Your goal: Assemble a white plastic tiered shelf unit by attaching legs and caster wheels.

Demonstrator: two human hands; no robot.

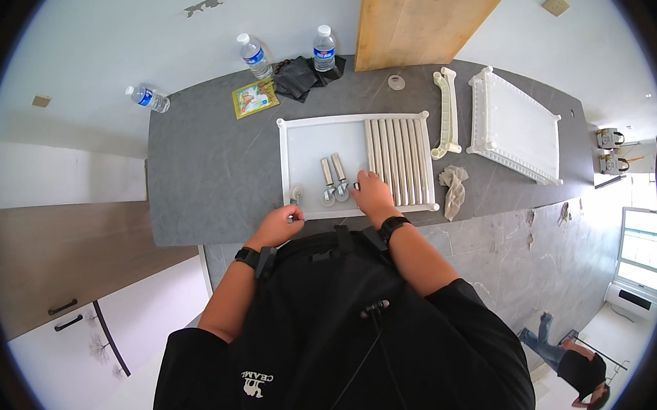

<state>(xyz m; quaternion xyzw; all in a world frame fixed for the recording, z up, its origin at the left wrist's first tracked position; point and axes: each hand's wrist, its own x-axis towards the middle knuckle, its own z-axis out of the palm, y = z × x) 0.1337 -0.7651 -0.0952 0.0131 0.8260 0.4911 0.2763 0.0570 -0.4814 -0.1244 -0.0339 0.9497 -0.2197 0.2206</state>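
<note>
My left hand (278, 226) is closed at the near left corner of a white plastic rack shelf (307, 143). A small shiny bit shows at its fingertips, too small to name. Just beyond them, inside the shelf, is a pale caster wheel (296, 194). My right hand (374, 195) rests over the shelf with curled fingers, and a small dark piece shows at the fingertips. Beside it lie two casters with metal stems, a left one (327, 183) and a right one (340, 178). Several metal tubes (400, 160) lie side by side on the shelf's right part.
On the grey counter (207, 159) are three water bottles (255, 56), black plastic bags (296, 79) and a yellow-green packet (256, 98). Rightward are a white plastic bar (446, 113), more white shelves (518, 128) and a crumpled cloth (454, 191). Another person (581, 370) is at the far right.
</note>
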